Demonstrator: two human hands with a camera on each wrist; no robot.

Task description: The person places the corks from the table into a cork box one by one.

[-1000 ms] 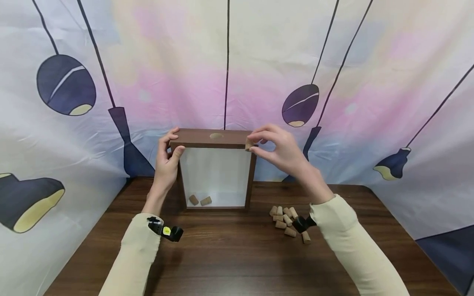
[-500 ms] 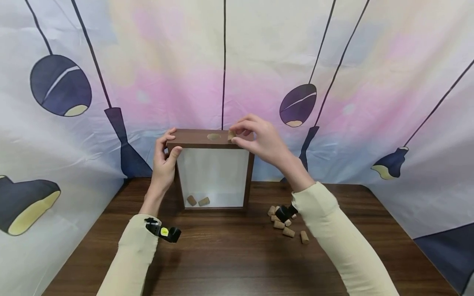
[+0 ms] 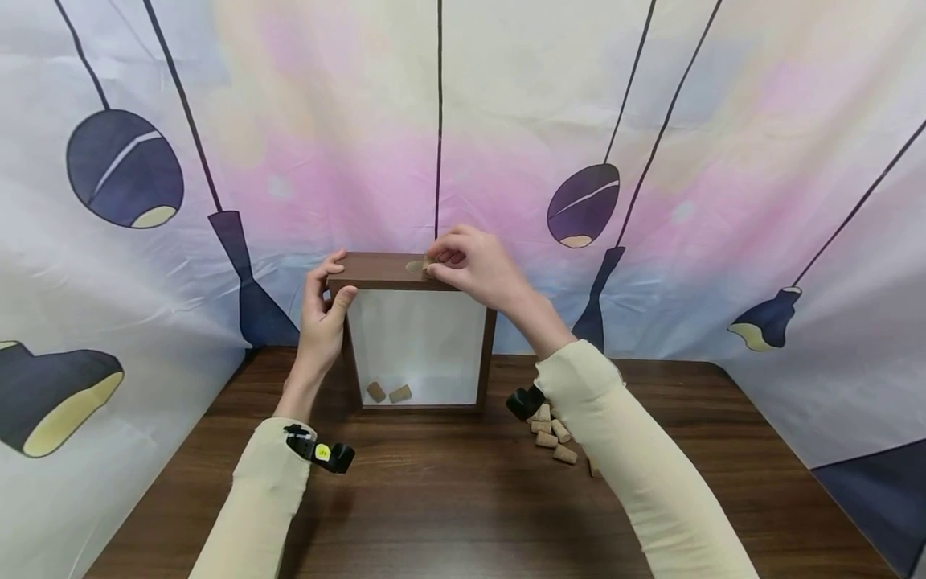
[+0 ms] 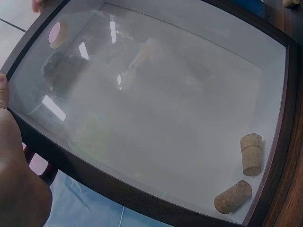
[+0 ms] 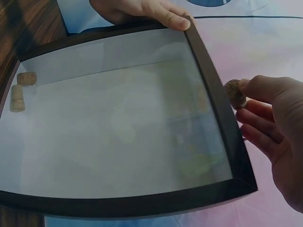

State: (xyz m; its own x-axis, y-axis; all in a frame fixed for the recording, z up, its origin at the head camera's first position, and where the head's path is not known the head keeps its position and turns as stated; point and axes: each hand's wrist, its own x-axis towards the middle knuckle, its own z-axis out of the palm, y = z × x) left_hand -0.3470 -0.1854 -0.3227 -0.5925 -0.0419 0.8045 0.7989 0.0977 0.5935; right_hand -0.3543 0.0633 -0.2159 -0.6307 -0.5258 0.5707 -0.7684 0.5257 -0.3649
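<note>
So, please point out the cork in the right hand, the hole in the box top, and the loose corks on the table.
cork [image 5: 235,93], right wrist view, its round end.
hole [image 3: 414,266], head view, its visible opening.
loose corks [image 3: 555,442], head view, middle of pile.

I see a dark wood tabletop; pastel backdrop cloth with navy lamp prints from 9 to 3 o'clock.

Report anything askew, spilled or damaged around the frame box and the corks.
Nothing stands out. The frame box stands upright, two corks lie inside it, and loose corks sit grouped on the table.
</note>
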